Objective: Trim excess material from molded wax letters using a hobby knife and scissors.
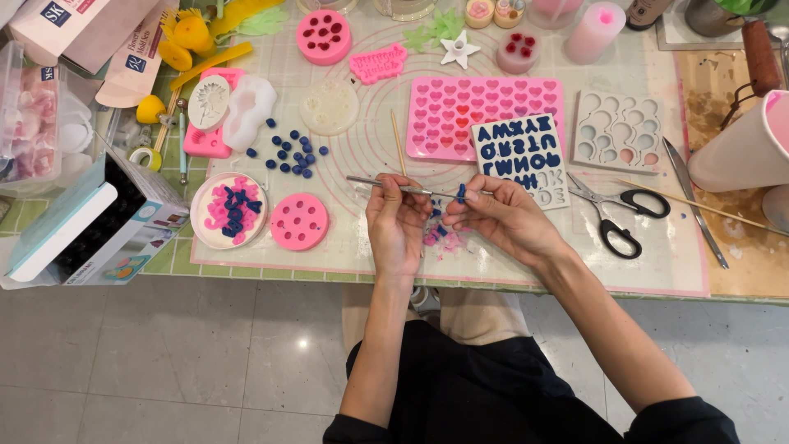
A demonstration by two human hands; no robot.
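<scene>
Pinching a thin metal tool [386, 185], the left hand [397, 222] met the right hand [501, 215], which apparently gripped a small blue piece [461, 194]; squeezing might deform it.

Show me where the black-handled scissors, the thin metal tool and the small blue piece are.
Scissors [618, 215], head view, pivot near the handles.
Thin metal tool [380, 183], head view, bare shaft.
Small blue piece [461, 193], head view, its middle.

Surface: green gridded table [177, 261] under a translucent pink-ringed silicone mat [682, 271].
On the mat: pink heart-cavity silicone mould [485, 103], white letter mould [519, 156], round pink mould [299, 221], black-handled scissors [616, 215].
Loose: dark blue wax beads [289, 153].
</scene>
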